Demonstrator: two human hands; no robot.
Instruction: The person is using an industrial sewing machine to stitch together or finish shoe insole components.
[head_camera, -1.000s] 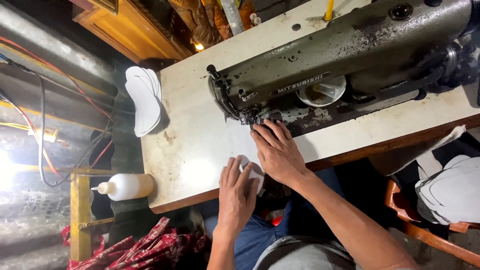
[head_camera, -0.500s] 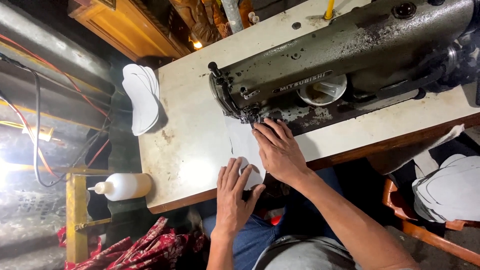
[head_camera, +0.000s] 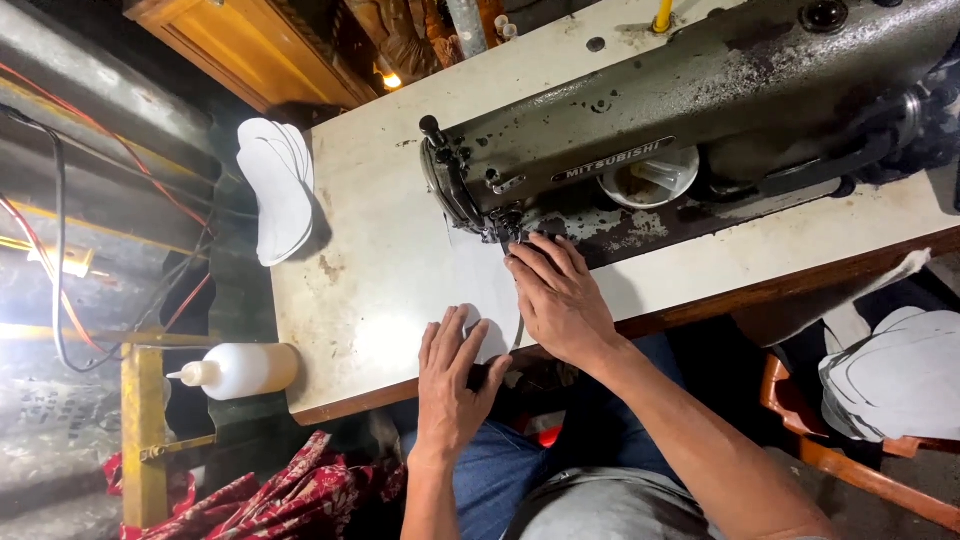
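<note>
A grey-green industrial sewing machine (head_camera: 700, 110) lies across a cream table (head_camera: 370, 270). Under its needle end runs a flat white fabric piece (head_camera: 482, 285), reaching to the table's near edge. My right hand (head_camera: 560, 295) presses flat on that piece just beside the needle, fingers spread. My left hand (head_camera: 455, 375) rests on the rounded near end of the same piece at the table's edge, fingers apart and pressing down. Most of the piece is hidden under the two hands.
A stack of white cut pieces (head_camera: 275, 185) hangs over the table's left edge. A white squeeze bottle (head_camera: 240, 370) lies on a yellow frame at the left. More white pieces (head_camera: 900, 375) sit on a chair at the right. Red patterned cloth (head_camera: 270, 500) lies below.
My left hand has slid a little forward along the white piece, and its fingers have spread. My right hand stays by the needle.
</note>
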